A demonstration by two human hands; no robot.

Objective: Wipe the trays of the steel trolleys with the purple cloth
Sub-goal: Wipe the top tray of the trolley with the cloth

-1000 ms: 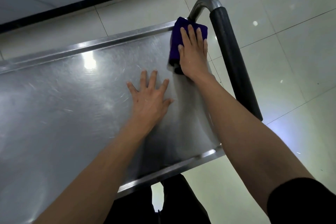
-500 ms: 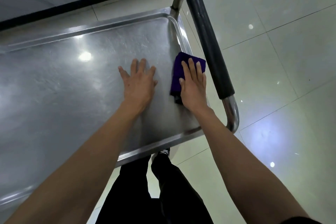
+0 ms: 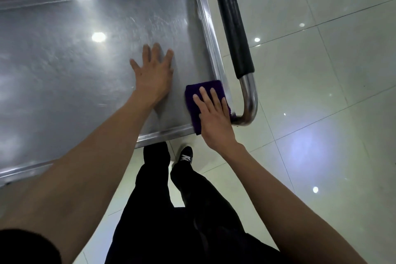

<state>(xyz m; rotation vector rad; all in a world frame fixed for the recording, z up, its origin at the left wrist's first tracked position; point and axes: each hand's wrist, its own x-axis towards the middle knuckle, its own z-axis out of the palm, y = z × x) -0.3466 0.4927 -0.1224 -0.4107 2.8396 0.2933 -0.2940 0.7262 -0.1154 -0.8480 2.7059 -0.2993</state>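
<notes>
Steel tray (image 3: 70, 66): top of trolley, wipe in hand.
Handle (image 3: 232, 28): 3 o'clock side.
Left hand (image 3: 153, 75): flat, fingers spread, braced mid-tray.
Right hand (image 3: 214, 115): flat, pressing purple cloth (image 3: 194, 103) at 4 o'clock corner.
Next: likely sweep toward 9 o'clock.

Steel tray (image 3: 64, 66): top shelf of trolley, flat, shallow raised rim, rounded corners, brushed and scuffed surface with bright light reflections. Runs off frame to the left. Near-right corner sits just inside the bend of the trolley handle (image 3: 233, 28), a steel tube with a black grip sleeve along the tray's right edge.

Purple cloth (image 3: 192, 100): folded into a flat, roughly rectangular pad, dark purple, fuzzy texture. Lies flat in the tray's near-right corner, against the right rim, lower end reaching over the near rim. Partly covered from above.
</notes>
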